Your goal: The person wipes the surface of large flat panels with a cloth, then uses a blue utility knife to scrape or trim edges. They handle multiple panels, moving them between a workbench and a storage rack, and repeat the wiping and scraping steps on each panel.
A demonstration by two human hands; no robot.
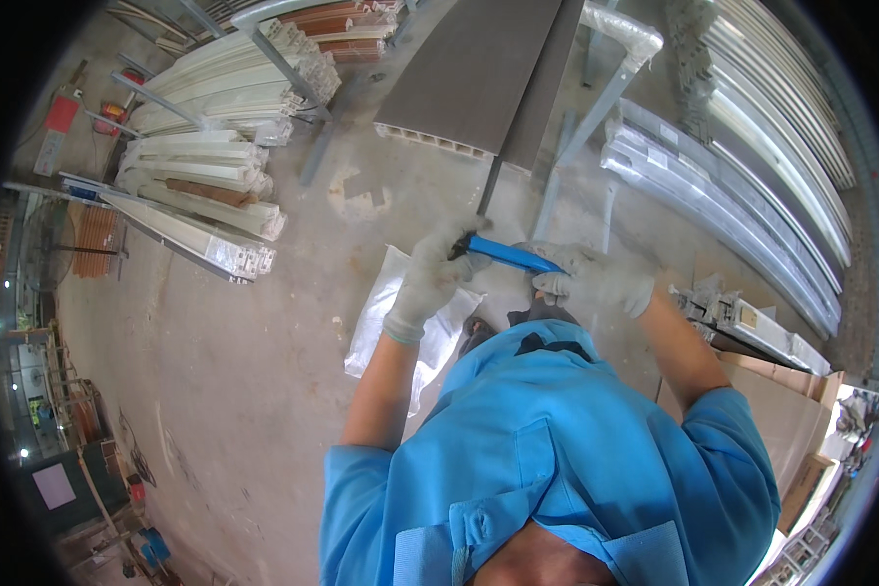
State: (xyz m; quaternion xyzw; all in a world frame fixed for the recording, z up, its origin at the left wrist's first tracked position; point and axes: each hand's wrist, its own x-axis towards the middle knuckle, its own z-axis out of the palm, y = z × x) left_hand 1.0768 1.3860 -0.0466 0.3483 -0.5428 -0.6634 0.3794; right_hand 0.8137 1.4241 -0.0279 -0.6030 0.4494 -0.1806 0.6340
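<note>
Both my hands wear pale grey work gloves. Between them, above the floor, lies a blue bar-shaped tool [510,255] with a dark left end; its exact kind is not clear. My left hand [432,273] is closed around that dark end. The fingers of my right hand [596,278] wrap the tool's right end. A thin dark strip [489,188] runs from beside my left hand up to a long grey-brown hollow panel [469,68]. Whether my left hand touches this strip cannot be made out. Below my left hand a crumpled silvery-white sheet [381,327] lies on the floor.
White wrapped profiles [215,161] are stacked on racks at the left. Plastic-wrapped grey profiles [723,195] lie at the right. A metal stand with a wrapped corner [635,44] rises beside the panel. Cardboard-edged boards [762,400] stand near my right elbow.
</note>
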